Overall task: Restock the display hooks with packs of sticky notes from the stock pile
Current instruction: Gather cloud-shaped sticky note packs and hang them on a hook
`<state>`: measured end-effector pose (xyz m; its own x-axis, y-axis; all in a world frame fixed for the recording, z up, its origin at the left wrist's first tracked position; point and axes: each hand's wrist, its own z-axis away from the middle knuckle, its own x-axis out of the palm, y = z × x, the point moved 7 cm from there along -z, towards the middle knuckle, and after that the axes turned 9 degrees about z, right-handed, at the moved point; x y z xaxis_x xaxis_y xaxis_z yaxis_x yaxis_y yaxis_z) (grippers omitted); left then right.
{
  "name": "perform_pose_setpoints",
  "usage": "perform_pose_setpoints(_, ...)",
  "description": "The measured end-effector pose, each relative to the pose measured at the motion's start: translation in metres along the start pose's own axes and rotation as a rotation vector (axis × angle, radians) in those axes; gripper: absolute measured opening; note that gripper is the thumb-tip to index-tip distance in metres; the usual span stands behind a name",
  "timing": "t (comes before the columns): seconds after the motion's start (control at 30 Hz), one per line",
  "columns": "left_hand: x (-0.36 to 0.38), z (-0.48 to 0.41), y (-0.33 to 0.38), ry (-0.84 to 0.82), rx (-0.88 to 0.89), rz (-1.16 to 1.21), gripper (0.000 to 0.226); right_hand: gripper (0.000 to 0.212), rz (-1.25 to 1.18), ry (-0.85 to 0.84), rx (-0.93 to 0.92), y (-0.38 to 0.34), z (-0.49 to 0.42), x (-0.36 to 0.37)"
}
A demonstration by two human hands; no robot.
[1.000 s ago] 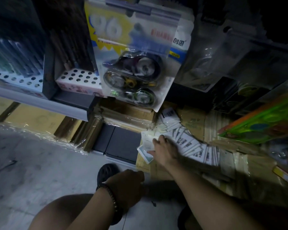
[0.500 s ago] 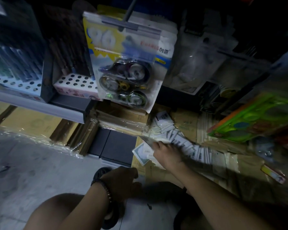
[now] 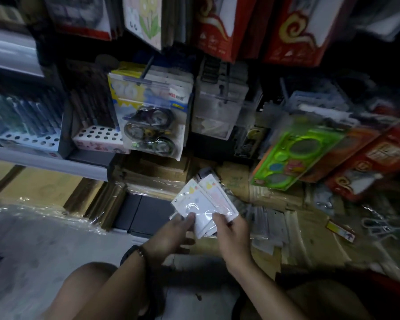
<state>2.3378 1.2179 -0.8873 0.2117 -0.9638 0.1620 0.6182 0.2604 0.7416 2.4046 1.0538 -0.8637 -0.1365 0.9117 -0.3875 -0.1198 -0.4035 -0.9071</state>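
Observation:
A small fan of white sticky-note packs (image 3: 203,204) in clear wrap is lifted above the floor at centre. My right hand (image 3: 231,234) grips their lower right edge, thumb on top. My left hand (image 3: 171,234) pinches the lower left corner with thumb and fingers. The stock pile (image 3: 268,220) of more packs lies spread on flattened cardboard just right of my hands, blurred. Display hooks (image 3: 148,65) above carry a correction-tape blister pack (image 3: 150,118) and clear packs (image 3: 219,107).
A shelf edge (image 3: 46,162) with pen boxes runs at the left. A green stencil pack (image 3: 296,155) and red packets (image 3: 365,162) hang at the right. Wrapped cardboard boxes (image 3: 148,176) sit under the shelf. Grey floor (image 3: 32,245) lies left; my knee (image 3: 90,294) is low.
My right hand has lifted several packs off the pile and turned them face up. My left hand has risen from near my knee and taken hold of them. The camera tilted up.

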Motion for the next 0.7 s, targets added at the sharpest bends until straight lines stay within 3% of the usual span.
perform_pose_setpoints(0.07,0.007,0.013,0.009,0.012,0.024,0.285,0.032,0.019,-0.074,-0.007,0.011,-0.008,0.012,-0.008)
perform_pose_setpoints(0.2,0.026,0.055,0.038,-0.098,0.132,0.486,0.029,0.037,-0.090,-0.069,-0.032,-0.029,0.035,-0.023)
perform_pose_setpoints(0.33,0.037,0.094,0.063,-0.094,0.245,0.487,0.032,0.056,-0.188,-0.120,-0.057,-0.057,0.050,-0.045)
perform_pose_setpoints(0.53,0.053,0.152,0.118,-0.064,0.429,0.354,0.028,0.037,-0.218,-0.024,-0.280,-0.147,0.069,-0.104)
perform_pose_setpoints(0.7,0.086,0.205,0.177,-0.139,0.645,0.199,0.034,0.030,-0.172,0.034,-0.400,-0.215,0.093,-0.160)
